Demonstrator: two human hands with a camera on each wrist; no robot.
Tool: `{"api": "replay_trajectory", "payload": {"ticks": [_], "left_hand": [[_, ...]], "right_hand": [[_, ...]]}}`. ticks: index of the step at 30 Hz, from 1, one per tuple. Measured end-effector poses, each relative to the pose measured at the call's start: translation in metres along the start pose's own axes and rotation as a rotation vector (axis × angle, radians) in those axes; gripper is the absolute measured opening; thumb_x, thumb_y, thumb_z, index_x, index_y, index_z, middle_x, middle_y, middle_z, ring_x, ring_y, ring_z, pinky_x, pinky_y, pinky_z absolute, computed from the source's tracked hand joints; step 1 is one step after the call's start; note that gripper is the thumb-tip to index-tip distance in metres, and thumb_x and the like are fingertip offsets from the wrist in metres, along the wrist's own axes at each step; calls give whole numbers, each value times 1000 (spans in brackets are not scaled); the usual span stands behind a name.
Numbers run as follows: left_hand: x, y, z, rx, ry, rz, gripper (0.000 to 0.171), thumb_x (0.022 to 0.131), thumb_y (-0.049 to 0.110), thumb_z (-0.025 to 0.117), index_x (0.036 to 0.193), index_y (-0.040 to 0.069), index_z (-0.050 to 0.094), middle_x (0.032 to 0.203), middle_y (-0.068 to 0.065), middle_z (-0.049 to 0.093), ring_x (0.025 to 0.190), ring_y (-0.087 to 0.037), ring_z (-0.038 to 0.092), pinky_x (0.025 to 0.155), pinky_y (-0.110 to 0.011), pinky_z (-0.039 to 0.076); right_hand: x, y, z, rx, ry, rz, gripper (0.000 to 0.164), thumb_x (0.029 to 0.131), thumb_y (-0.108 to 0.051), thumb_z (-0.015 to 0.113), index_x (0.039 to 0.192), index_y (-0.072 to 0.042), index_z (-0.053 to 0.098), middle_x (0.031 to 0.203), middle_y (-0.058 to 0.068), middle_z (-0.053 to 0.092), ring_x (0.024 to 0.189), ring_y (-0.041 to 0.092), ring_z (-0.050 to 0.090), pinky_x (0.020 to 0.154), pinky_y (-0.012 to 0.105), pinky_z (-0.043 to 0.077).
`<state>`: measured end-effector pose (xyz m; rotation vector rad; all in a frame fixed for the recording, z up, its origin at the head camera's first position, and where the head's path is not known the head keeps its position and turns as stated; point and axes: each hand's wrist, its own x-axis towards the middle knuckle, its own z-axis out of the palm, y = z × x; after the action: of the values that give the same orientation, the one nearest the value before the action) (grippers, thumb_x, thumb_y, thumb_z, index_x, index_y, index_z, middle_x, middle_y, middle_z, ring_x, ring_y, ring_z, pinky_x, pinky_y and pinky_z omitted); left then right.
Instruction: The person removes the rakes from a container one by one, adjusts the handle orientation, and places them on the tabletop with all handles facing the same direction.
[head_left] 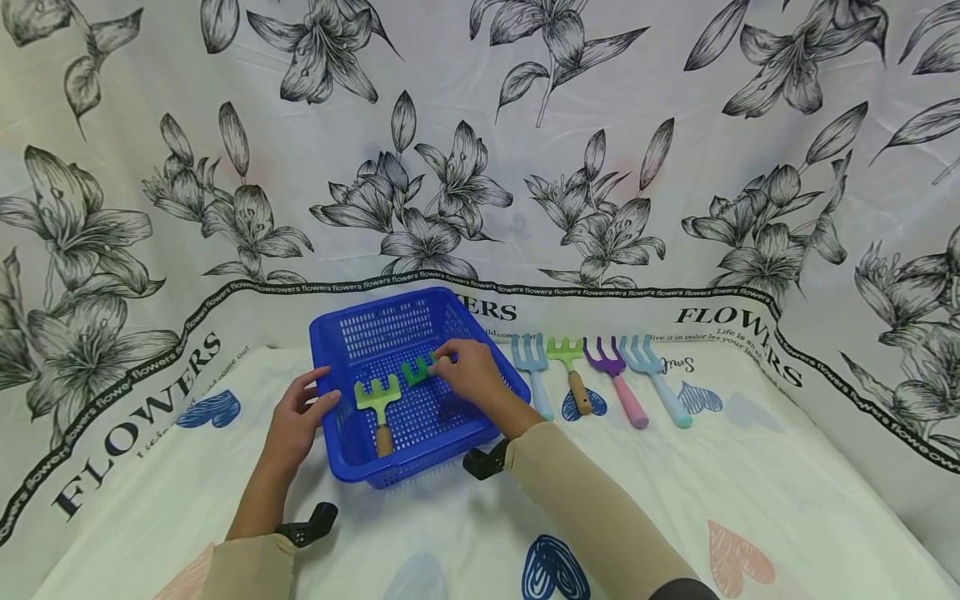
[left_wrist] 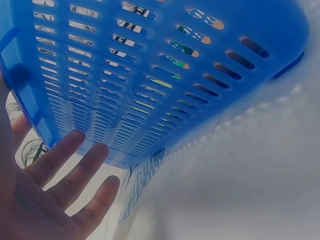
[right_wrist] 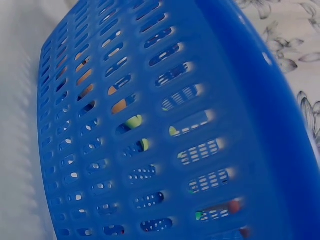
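Your right grip [head_left: 471,372] pinches the bright green, stubby-tined fork [head_left: 416,377] inside the blue basket [head_left: 334,442]. Your left grip [head_left: 297,417], fingers apart, touches the basket's left rim. Left and right of the basket, the floral cloth [head_left: 420,237] reads "FLOWERS" in black capitals.

Flower-print curtain [head_left: 487,142], white heart-print cloth [head_left: 480,525], script [head_left: 679,364] perhaps reading "Smile"

Two forks [head_left: 381,410] lay inside the basket [head_left: 435,454], with a row of four forks [head_left: 576,387] to its right.
The basket stood on the bench [head_left: 450,542], left of centre; one fork lay near left in it, the second fork [head_left: 415,372] farther right, beside the right fingers [head_left: 446,363]. The left fingers [head_left: 309,383] were at the left rim. Hanging cloth [head_left: 450,50] rose behind.
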<state>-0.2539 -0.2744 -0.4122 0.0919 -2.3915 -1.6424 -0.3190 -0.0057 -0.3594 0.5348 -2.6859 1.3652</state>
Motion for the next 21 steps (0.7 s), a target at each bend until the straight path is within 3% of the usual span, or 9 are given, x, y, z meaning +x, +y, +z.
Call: {"api": "replay_trajectory", "payload": {"ticks": [7, 14, 21], "left_hand": [[0, 0, -1, 10, -2, -4, 68, 96, 46, 57, 153, 21, 29, 151, -22, 33, 131, -44, 40, 101, -58, 39], [-1, 1, -1, 13, -4, -5, 66, 97, 42, 56, 153, 21, 29, 151, -22, 33, 131, -44, 40, 100, -58, 39], [1, 0, -1, 11, -7, -9, 69, 95, 47, 57, 153, 22, 29, 150, -21, 34, 131, -44, 41, 102, -58, 38]], "right_hand": [[0, 0, 0, 4, 31, -17, 16, 93, -15, 62, 105, -12, 72, 107, 1, 68, 81, 15, 56, 63, 28, 47], [-4, -2, -2, 44, 81, -52, 18, 93, -13, 58, 104, -9, 71, 98, 0, 68, 63, 13, 52, 50, 25, 41], [-8, -4, -4, 95, 192, -115, 16, 94, -13, 60, 105, -9, 71, 98, 1, 68, 72, 13, 57, 57, 24, 47]]}}
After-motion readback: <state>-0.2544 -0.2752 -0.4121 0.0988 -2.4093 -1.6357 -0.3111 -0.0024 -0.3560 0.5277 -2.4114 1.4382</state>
